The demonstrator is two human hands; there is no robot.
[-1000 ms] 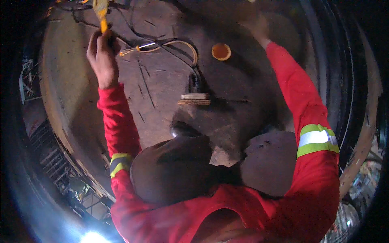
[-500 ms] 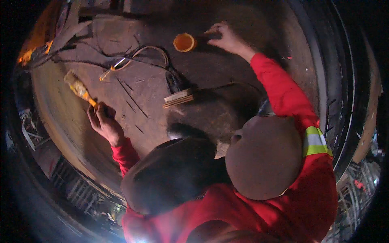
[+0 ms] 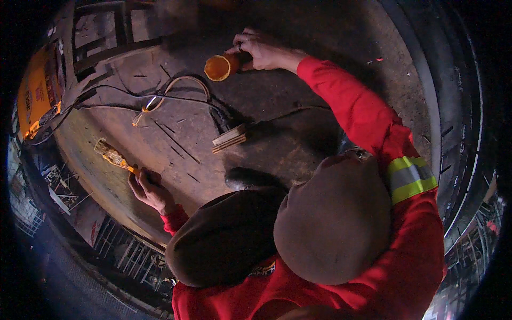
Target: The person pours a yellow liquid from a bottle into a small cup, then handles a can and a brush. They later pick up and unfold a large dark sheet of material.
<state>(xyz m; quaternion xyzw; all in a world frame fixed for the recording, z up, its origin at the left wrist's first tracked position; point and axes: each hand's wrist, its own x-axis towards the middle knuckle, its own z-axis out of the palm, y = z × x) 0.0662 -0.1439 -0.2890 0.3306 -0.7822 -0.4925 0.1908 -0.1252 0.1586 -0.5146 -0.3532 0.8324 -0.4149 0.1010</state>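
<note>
My left hand (image 3: 152, 192) is closed around the handle of a paintbrush (image 3: 118, 158). The brush has a yellow-orange handle and pale, worn bristles, which point up and to the left over the brown curved surface. At the top middle, my right hand (image 3: 261, 53) reaches across and grips an orange cup (image 3: 218, 68) from its right side. Fingers lie on the cup's far side and the thumb on its near side. Its round mouth faces me, tilted to the left.
Dark cables (image 3: 160, 97) loop over the brown floor, with a shiny-shafted tool (image 3: 150, 104) among them. A layered wooden block (image 3: 229, 140) lies near my feet, beside several thin rods (image 3: 170, 141). An orange machine (image 3: 40, 93) and metal frame (image 3: 114, 40) stand at the left.
My right hand has moved left and closed on the orange cup, which now tilts. The paintbrush stays in my left hand. The view has shifted, bringing more of the orange machine into sight.
</note>
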